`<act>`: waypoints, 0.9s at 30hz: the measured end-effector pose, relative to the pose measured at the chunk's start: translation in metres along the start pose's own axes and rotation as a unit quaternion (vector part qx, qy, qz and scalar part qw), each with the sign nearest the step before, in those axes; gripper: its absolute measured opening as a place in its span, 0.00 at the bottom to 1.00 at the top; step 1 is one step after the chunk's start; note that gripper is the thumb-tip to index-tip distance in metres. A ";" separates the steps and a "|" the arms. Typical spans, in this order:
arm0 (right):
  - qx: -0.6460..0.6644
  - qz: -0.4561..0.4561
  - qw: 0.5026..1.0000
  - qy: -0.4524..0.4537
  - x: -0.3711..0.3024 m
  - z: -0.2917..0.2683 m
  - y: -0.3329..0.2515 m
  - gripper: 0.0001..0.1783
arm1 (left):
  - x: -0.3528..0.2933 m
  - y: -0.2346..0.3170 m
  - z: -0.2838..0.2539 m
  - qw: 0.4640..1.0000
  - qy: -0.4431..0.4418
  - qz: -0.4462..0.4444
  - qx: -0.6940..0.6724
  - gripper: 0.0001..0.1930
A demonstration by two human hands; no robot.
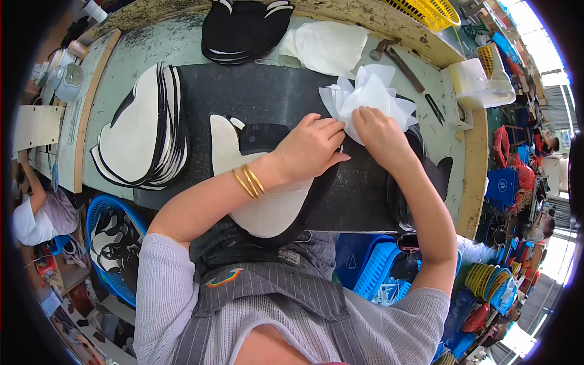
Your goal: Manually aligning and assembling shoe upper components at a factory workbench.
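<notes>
A loose stack of thin white translucent sheets [371, 85] lies fanned out at the far right of the dark work board. My right hand [383, 137] is on its near edge, fingers bent and pinching a sheet. Just left of the stack is my left hand [309, 148], fingers loosely curved and thumb apart, with nothing visible in it. Beneath my left wrist and forearm a white-faced, black-edged shoe upper piece [267, 213] lies at the board's near edge, partly covered by the arm. Black pieces [401, 188] sit under my right forearm.
A stack of white and black upper pieces [137, 134] stands at left. Black pieces [246, 30] and white cloth-like sheets [331, 47] lie at the back. A hammer [404, 67], black snips [435, 109] and a white bin [480, 85] are at right. Blue baskets [100, 213] stand below.
</notes>
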State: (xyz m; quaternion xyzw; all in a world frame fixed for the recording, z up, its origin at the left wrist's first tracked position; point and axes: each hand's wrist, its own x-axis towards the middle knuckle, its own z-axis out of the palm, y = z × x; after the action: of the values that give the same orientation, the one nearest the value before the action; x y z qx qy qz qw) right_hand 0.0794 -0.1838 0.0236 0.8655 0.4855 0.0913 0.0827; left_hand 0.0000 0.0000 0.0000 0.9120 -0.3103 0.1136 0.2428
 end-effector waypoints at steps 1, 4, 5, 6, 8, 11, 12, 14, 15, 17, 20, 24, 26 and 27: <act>0.055 0.027 0.998 0.015 -0.002 -0.003 -0.001 0.04 | -0.001 0.004 -0.004 1.000 0.005 -0.013 -0.012 0.22; 0.152 0.202 0.966 0.053 0.000 -0.013 0.028 0.03 | 0.016 0.001 0.006 1.000 0.016 -0.026 -0.008 0.21; 0.145 0.281 0.923 0.219 -0.007 -0.014 0.048 0.05 | 0.013 0.002 0.004 0.999 -0.004 -0.036 0.001 0.23; 0.077 0.368 0.875 0.306 -0.014 -0.026 0.067 0.08 | 0.009 0.005 0.001 0.999 -0.001 -0.046 0.004 0.23; 0.147 0.428 0.742 0.495 -0.024 -0.079 0.058 0.10 | 0.007 0.003 -0.005 0.995 -0.066 -0.077 0.005 0.28; 0.430 0.372 0.616 0.545 -0.027 -0.104 -0.004 0.11 | -0.005 0.003 -0.009 0.955 0.182 -0.105 -0.211 0.29; 0.493 0.351 0.629 0.488 -0.035 -0.091 -0.023 0.09 | -0.010 0.007 -0.028 0.883 0.183 -0.160 -0.402 0.38; 0.640 0.331 0.583 0.374 -0.042 -0.077 -0.072 0.08 | -0.036 0.017 -0.063 0.758 0.159 -0.244 -0.583 0.22; 0.689 0.330 0.551 0.336 -0.036 -0.080 -0.096 0.08 | -0.055 0.018 -0.080 0.725 0.123 -0.256 -0.628 0.20; 0.718 0.329 0.548 0.276 -0.034 -0.071 -0.124 0.08 | -0.096 0.019 -0.089 0.721 0.113 -0.296 -0.616 0.18; 0.574 0.343 0.683 0.293 -0.033 -0.057 -0.138 0.07 | -0.114 0.013 -0.077 0.766 0.139 -0.323 -0.538 0.15; 0.507 0.364 0.696 0.355 -0.031 -0.051 -0.114 0.08 | -0.067 -0.009 -0.050 0.911 0.188 -0.216 -0.298 0.22; 0.494 0.371 0.690 0.377 -0.044 -0.049 -0.095 0.08 | -0.028 -0.010 -0.030 0.954 0.200 -0.155 -0.159 0.29; 0.493 0.376 0.680 0.392 -0.047 -0.048 -0.087 0.08 | -0.009 -0.010 -0.023 0.952 0.205 -0.169 -0.152 0.33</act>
State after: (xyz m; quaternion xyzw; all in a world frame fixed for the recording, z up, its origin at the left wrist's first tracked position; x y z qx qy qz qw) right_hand -0.0276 -0.1768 0.0466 0.7759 0.0817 0.1926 -0.5952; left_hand -0.0019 0.0233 0.0133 0.8604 -0.1089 0.2068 0.4530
